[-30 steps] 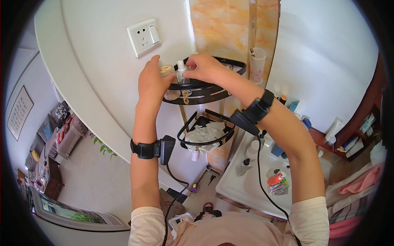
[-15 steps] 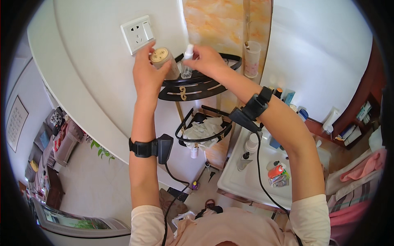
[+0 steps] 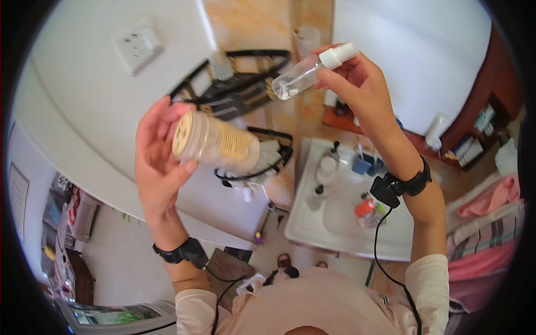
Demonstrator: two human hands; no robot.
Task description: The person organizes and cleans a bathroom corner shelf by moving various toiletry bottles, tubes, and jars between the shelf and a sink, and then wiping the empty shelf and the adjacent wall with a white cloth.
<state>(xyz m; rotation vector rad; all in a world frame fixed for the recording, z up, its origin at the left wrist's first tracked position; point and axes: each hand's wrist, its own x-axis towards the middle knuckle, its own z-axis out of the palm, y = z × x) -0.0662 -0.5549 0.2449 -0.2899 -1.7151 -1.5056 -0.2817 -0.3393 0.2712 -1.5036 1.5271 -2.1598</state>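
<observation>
Nearest: pale sleeves and both forearms coming up from the lower edge, black wrist straps w/ cables on each.

Left hand (image 3: 159, 162) raised at centre-left, fingers curled around a gold-and-clear jar (image 3: 215, 142). Jar lay across the palm, thumb pressed on its underside near the round end, fingertips wrapped over the top behind it. Long axis roughly horizontal, tilted slightly down to the right; round flat end faced left and toward the camera, other end pointed right toward the lower rack.

Right hand (image 3: 360, 86) raised higher, upper centre-right, pinching a clear spray bottle (image 3: 310, 70) at its white cap end between thumb and fingertips. Rest of the body stuck out free of the fingers. Long axis diagonal: cap up-right, base down-left, toward the upper shelf. Looked near empty; cannot tell for sure.

Jar and bottle well apart, not touching.

Beyond the hands: black wire corner rack (image 3: 240, 92) on the wall, two tiers, a small white item on the upper one. White sink (image 3: 335, 234) below right w/ bottles and cups on it. Farthest: white wall socket (image 3: 137, 47) upper left, orange tiled strip behind the rack.
</observation>
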